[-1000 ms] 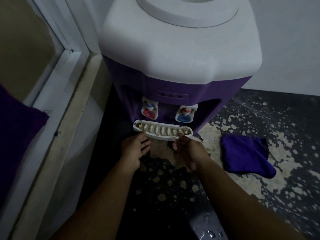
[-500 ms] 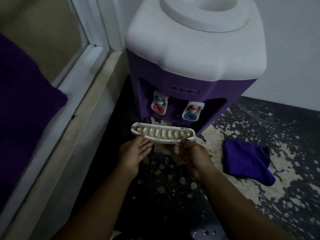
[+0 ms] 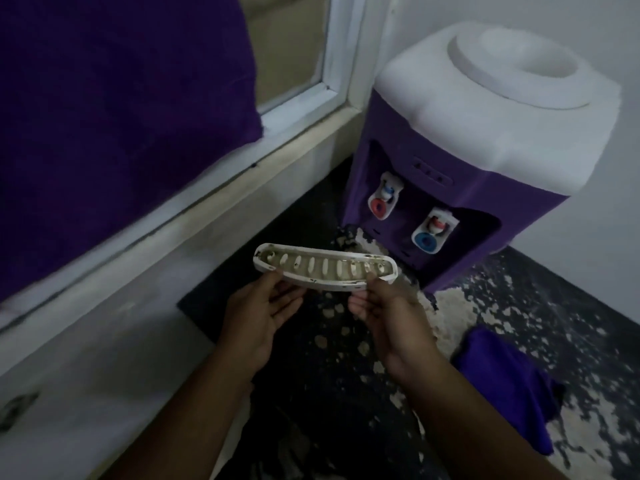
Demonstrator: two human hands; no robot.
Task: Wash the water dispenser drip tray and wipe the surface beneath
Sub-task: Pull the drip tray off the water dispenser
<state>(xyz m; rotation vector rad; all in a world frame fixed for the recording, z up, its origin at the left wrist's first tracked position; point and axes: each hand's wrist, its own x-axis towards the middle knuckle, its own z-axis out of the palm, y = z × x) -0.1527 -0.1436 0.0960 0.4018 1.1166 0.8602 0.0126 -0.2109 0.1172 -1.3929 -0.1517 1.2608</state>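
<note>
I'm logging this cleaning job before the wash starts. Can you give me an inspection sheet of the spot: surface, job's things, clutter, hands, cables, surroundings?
Surface: dark surface, coating flaked to pale patches, worst at the dispenser's foot.
Job's things: drip tray out of the water dispenser, held in front of it, slots and rim stained; purple cloth lying crumpled on the surface at the right.
Clutter: nothing seen.
Hands: left hand and right hand each hold one end of the tray, fingers beneath, thumb on the front rim.
Cables: nothing seen.
Surroundings: white wall behind; window frame and purple fabric at left.
</note>
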